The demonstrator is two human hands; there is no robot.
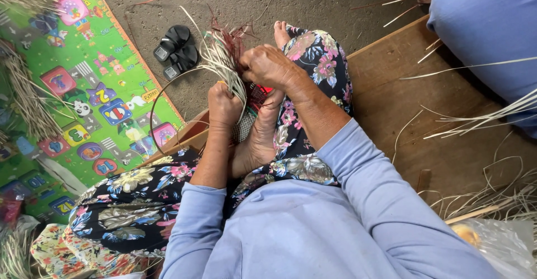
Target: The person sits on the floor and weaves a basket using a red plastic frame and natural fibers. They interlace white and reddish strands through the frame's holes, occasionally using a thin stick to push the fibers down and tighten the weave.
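Observation:
My left hand (pixel 223 106) is closed around a bundle of pale reed strands (pixel 221 61) that fan upward. My right hand (pixel 267 66) grips the same bundle higher up, where dark red strands (pixel 234 39) stick out. A partly woven piece (pixel 246 123) with a red patch (pixel 260 93) sits between my hands and my bare foot (pixel 258 139), which presses against it. One long thin strand (pixel 162 91) curves in a loop to the left. I sit in floral trousers (pixel 313 61) on a wooden platform (pixel 403 88).
A green children's play mat (pixel 84 94) covers the floor at left, with dry reed bundles (pixel 25 94) on it. Black sandals (pixel 176 49) lie on the concrete. Loose strands (pixel 481 116) scatter over the platform at right, near a blue cloth shape (pixel 492 27).

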